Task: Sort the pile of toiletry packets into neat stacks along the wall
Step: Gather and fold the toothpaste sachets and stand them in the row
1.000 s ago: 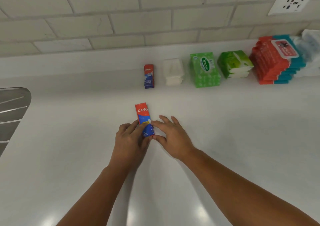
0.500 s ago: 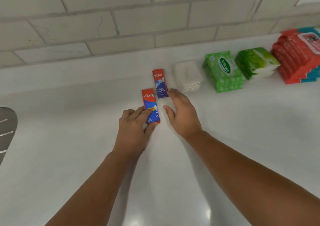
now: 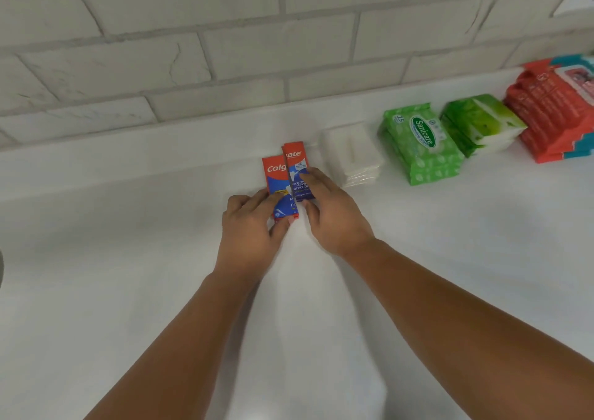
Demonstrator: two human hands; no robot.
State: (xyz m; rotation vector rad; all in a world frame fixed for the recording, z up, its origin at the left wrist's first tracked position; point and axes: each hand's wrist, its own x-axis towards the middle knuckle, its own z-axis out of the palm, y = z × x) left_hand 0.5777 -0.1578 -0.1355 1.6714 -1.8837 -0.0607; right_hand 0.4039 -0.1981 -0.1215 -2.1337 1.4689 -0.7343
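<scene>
Two slim red-and-blue cardboard boxes lie touching on the glossy white tabletop (image 3: 128, 291) near the tiled wall. The left box (image 3: 274, 178) reads "Colg"; the right box (image 3: 296, 165) reads "ate" and "Cavity Protection". The left hand (image 3: 250, 230) has its fingers clamped on the left box's near end. The right hand (image 3: 334, 217) has its fingers laid straight on the right box. Just beside are white packets (image 3: 352, 156), then green "Sanicare" wipes (image 3: 421, 146).

We have one camera, on the person's head. It looks forward and down at the white bench (image 3: 96, 291) and the tiled wall (image 3: 225, 56) behind. It is close: the left hand (image 3: 250, 230) and right hand (image 3: 334, 217) reach in from below.
</scene>
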